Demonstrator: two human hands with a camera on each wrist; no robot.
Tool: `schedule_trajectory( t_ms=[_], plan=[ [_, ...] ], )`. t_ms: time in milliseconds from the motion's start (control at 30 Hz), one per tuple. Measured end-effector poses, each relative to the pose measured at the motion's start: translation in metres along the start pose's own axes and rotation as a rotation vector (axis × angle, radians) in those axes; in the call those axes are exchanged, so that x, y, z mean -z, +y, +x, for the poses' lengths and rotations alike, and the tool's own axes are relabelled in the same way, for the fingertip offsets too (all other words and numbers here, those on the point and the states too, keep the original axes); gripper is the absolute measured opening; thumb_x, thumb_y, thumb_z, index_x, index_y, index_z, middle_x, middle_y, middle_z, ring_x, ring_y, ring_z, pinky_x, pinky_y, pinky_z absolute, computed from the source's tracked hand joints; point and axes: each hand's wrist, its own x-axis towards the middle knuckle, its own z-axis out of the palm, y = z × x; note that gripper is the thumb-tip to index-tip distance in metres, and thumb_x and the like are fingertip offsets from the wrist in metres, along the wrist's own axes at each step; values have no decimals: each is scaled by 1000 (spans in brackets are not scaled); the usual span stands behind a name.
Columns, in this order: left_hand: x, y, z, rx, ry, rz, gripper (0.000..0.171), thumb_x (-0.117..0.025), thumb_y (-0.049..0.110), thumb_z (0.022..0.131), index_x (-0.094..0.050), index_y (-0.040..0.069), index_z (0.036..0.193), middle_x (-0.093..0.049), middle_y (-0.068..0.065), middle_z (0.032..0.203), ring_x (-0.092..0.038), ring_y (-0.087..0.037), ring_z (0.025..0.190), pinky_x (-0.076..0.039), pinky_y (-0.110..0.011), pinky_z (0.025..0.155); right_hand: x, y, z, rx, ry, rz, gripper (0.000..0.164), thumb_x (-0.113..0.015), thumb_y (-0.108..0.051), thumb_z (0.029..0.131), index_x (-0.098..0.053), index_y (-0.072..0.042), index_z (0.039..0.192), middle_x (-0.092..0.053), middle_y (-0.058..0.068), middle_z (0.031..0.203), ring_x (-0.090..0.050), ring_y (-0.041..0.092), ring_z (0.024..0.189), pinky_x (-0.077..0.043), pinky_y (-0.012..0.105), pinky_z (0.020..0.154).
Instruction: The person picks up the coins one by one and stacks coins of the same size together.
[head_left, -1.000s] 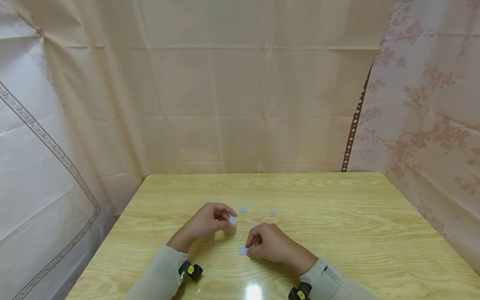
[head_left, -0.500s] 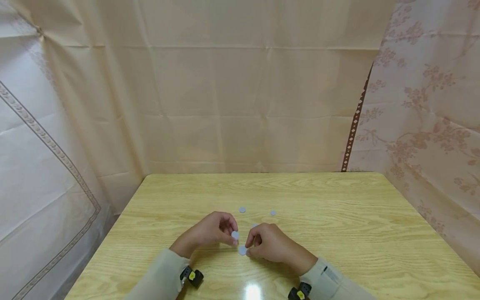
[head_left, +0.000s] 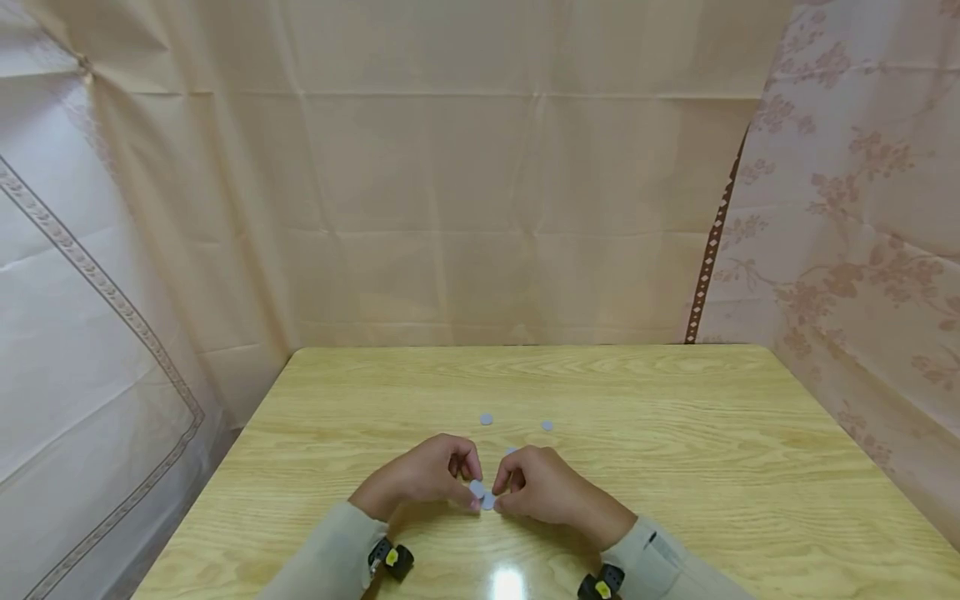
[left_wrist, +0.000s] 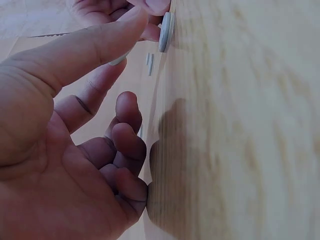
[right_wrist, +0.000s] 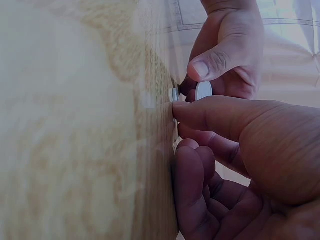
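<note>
My left hand [head_left: 433,473] pinches a flat, round white disc [head_left: 477,488] between thumb and index finger. In the right wrist view this held disc [right_wrist: 203,90] is tilted and just above the table, beside a low pair of stacked white discs [right_wrist: 173,95]. My right hand [head_left: 543,486] rests low on the table, its thumb and index fingertips gripping the edge of the stacked discs [head_left: 488,502]. Seen from the left wrist, the stack [left_wrist: 166,32] lies flat, with the right fingertips right at its rim. The held disc [left_wrist: 119,59] is mostly hidden behind the left thumb.
Farther back on the wooden table [head_left: 660,433] lie a white disc [head_left: 486,419] and a smaller one [head_left: 547,426]. Another disc [head_left: 511,451] peeks out behind the right hand. Beige cloth [head_left: 480,217] hangs behind the table's far edge.
My left hand has come toward me and slightly right with its disc, which now overlaps the stacked discs in the head view. The right hand has stayed in place.
</note>
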Motion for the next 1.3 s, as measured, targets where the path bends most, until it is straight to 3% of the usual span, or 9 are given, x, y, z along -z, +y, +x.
schedule_trajectory(
  t_ms=[1000,1300],
  plan=[
    [-4,7,-1,23,9,31,28,-93,9,75,-69,5,90,-60,-9,85,-49,-15,76,-42,-24,65,-1,4,1,3,-7,10,8,-81,-12,87,-74,-15,90,-61,-5,61,-49,2,49,-39,16,47],
    [-5,8,-1,36,9,35,27,-93,7,74,-70,5,89,-58,-4,80,-48,-15,73,-40,-23,62,-1,4,1,5,-5,13,9,-82,-13,86,-74,-16,89,-60,-5,61,-48,3,49,-38,16,46]
  ],
)
